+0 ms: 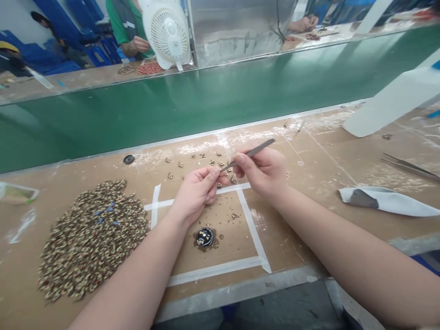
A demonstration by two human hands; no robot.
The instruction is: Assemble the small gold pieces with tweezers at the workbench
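Note:
My right hand [263, 169] grips a dark metal pair of tweezers [257, 149], their tip pointing down and left toward my left hand. The fingers of my left hand [199, 188] are pinched together right at that tip; whatever they hold is too small or hidden to make out. Below, on the tabletop, sits a small round black dish [205, 237] with wet liquid and a few pale bits in it, and a wet stain around it. One small metallic piece [234, 216] lies above the dish. More such pieces [180, 164] are scattered just beyond my hands.
A large heap of small metallic parts [92, 238] covers the left. White tape [252, 229] frames the dish. Another pair of tweezers [409, 166] and a white-grey cloth [392, 200] lie right. A black round cap [129, 159] sits by the green belt [192, 101]. Co-workers and a fan [168, 34] are beyond.

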